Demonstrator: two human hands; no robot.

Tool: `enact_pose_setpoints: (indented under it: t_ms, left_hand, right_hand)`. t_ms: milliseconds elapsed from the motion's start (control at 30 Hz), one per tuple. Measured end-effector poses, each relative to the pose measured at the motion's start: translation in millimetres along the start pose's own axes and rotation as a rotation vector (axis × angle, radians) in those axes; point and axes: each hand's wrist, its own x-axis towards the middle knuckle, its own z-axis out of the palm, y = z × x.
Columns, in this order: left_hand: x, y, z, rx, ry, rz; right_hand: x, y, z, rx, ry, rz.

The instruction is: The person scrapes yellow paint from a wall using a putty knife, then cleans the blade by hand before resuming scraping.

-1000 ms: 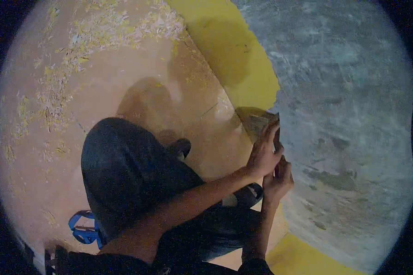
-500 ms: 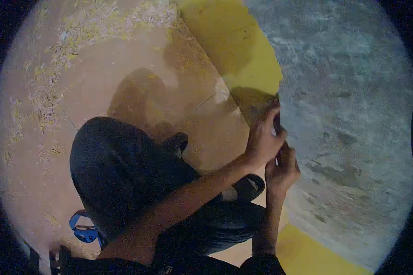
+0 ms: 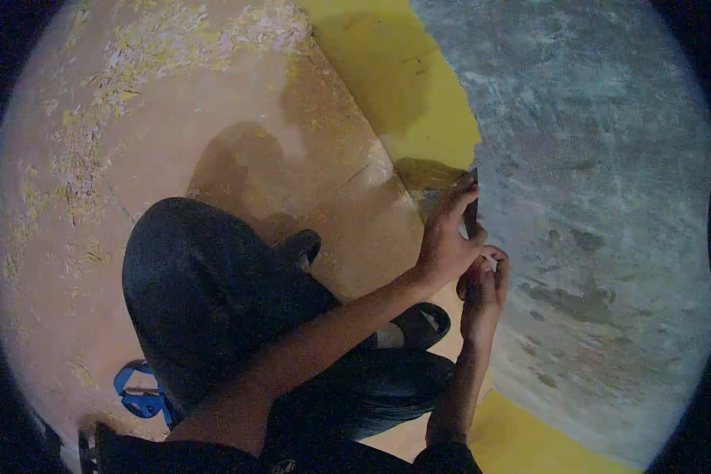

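My left hand (image 3: 446, 246) is closed around a narrow, dark, flat scraper-like tool (image 3: 472, 215), its fingertips near the upper end against the wall. Just below it, my right hand (image 3: 482, 296) is curled, with thumb and fingers bent together. What lies inside the right hand is hidden, though it is close to the tool's lower end. Both hands are at the ragged border between the yellow paint (image 3: 399, 71) and the grey, bare-looking wall surface (image 3: 577, 158).
Paint flakes (image 3: 126, 71) lie scattered over the tan floor (image 3: 213, 95). My bent knee (image 3: 189, 253) and dark sandal (image 3: 423, 324) are close to the hands. A blue strapped object (image 3: 142, 395) rests at lower left. More yellow paint (image 3: 521, 434) shows below the grey area.
My right hand's fingers have shifted and loosened, now showing a gap between thumb and finger. The left hand keeps its grip. The view has moved slightly.
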Motion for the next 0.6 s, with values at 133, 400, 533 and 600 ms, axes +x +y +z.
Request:
enact_pose_setpoints:
  t_ms: [133, 400, 533, 600]
  left_hand:
    - [-1, 0, -3, -0.019, -0.044, -0.017]
    - [-5, 8, -1, 0.028, -0.068, 0.053]
    - [11, -3, -7, -0.053, -0.064, -0.141]
    - [5, 7, -7, -0.067, -0.085, -0.163]
  right_hand:
    - [8, -9, 9, 0.122, 0.06, 0.258]
    - [4, -3, 15, -0.041, 0.159, 0.111]
    - [12, 6, 18, 0.001, 0.151, 0.147]
    - [9, -1, 19, -0.024, 0.132, 0.125]
